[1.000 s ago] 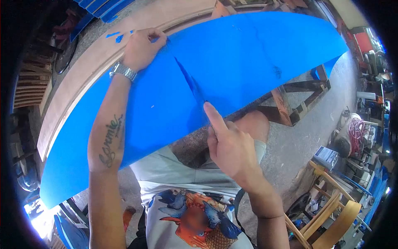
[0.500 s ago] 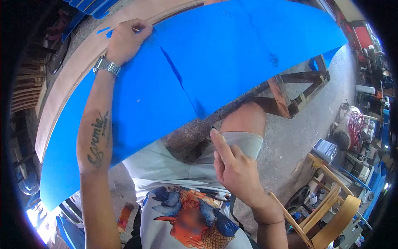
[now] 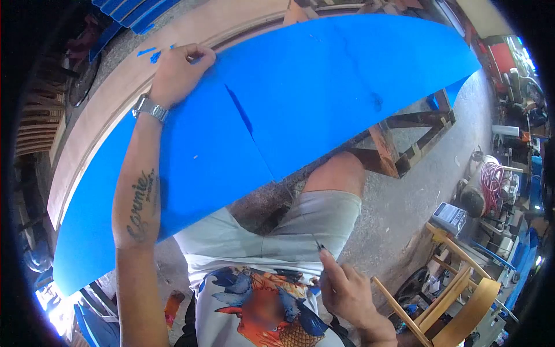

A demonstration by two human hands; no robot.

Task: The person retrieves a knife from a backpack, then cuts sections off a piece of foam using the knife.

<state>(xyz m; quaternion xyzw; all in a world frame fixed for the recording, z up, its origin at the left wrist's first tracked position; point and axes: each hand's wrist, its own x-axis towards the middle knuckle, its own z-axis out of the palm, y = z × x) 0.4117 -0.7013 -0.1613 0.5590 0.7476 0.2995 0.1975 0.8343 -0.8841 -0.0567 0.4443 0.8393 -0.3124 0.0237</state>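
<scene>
Sheet [image 3: 306, 95] has left grip [image 3: 180, 74] pressed together at far edge; right grip [image 3: 348, 291], clear, pinches tool [image 3: 318, 245].

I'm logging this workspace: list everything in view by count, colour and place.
large sheet: 1, blue, across middle
slit: 1, dark, in sheet
board: 1, pale brown, beyond sheet
scraps: several, blue, on board
slatted stack: 1, blue, top left
trestle: 1, brown, right of centre
coiled line: 1, reddish, right
box: 1, grey, right
chair-like frame: 1, tan, lower right
pointed tool: 1, dark, lower centre
wristwatch: 1, silver, upper left
shorts: 1, pale, lower centre
shirt: 1, white printed, bottom
left hand: 1, bare, sheet's far edge
right hand: 1, bare, holding tool
</scene>
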